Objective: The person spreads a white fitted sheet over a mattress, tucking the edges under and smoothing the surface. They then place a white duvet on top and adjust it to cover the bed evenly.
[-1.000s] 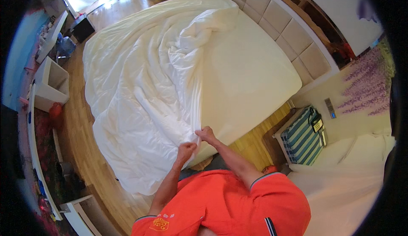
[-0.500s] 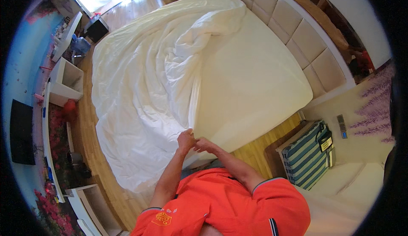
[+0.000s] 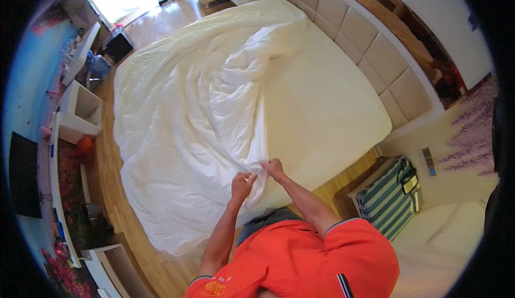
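Note:
A rumpled white duvet (image 3: 177,137) lies over the left part of the bed, its folded edge running down toward me. My right hand (image 3: 274,169) pinches that edge near its close corner. Lower and to the left, my left hand (image 3: 242,186) is closed with its fingertips on the same cloth; a little of the duvet bunches between the two hands. To the right of the fold, the cream fitted sheet (image 3: 322,99) covers the mattress smoothly.
A padded beige headboard (image 3: 370,51) borders the bed on the right. Near my right side stands a nightstand with a striped green cloth (image 3: 383,193) and a telephone (image 3: 409,182). White shelving (image 3: 80,110) and a black box (image 3: 119,45) are along the left.
My right hand has moved right and up with the duvet's edge. My left hand has shifted slightly right and down, so the hands are farther apart and the edge lies farther right.

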A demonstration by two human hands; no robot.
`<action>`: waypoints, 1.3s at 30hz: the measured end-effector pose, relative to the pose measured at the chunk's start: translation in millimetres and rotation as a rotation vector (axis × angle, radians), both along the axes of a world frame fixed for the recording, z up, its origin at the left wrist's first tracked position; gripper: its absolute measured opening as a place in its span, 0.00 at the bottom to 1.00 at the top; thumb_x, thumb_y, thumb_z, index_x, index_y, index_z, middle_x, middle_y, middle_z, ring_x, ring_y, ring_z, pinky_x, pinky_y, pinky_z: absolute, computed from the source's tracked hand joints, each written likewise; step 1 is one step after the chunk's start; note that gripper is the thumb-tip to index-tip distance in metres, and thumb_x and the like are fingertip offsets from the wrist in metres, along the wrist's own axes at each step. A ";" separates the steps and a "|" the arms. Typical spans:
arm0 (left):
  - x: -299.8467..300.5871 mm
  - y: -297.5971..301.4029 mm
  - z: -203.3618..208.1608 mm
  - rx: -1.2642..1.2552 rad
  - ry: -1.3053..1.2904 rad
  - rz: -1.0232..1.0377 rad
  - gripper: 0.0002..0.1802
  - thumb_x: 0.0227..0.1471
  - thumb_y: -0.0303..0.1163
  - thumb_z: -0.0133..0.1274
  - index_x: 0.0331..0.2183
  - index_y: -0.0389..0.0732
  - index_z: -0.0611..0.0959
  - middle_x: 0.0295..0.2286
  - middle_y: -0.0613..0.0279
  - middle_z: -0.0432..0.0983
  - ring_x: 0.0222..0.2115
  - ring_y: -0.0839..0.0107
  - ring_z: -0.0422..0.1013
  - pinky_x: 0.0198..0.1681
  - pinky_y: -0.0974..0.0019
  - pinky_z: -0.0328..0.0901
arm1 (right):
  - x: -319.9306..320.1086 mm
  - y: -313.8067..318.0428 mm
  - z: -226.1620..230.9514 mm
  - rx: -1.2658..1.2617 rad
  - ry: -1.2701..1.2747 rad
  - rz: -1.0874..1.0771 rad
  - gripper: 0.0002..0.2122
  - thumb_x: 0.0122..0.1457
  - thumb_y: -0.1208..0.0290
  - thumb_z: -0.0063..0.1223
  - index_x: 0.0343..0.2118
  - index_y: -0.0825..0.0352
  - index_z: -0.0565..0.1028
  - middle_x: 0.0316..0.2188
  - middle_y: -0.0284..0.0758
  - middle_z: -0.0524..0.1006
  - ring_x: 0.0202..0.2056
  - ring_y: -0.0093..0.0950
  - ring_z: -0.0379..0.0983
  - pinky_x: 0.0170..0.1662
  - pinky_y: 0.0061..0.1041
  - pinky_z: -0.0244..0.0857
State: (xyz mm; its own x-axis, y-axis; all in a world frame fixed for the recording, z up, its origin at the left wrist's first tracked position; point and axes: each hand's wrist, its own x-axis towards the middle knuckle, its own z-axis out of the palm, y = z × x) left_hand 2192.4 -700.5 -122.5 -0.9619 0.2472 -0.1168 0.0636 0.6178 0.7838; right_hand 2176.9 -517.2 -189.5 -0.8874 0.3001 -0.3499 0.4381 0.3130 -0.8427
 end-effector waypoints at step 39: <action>-99.8 288.4 12.7 -0.121 0.207 0.205 0.23 0.43 0.41 0.59 0.40 0.36 0.79 0.28 0.49 0.76 0.32 0.53 0.72 0.37 0.58 0.67 | -46.1 221.3 26.7 -0.038 0.109 0.153 0.18 0.51 0.58 0.55 0.16 0.71 0.73 0.13 0.39 0.72 0.16 0.29 0.69 0.23 0.31 0.62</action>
State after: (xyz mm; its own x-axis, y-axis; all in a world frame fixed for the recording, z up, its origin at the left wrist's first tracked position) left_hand 2092.6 -412.1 -109.8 -0.9966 0.0422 0.0704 0.0791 0.7222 0.6871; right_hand 2130.8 -295.8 -162.8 -0.9550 0.1470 -0.2575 0.2930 0.3361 -0.8951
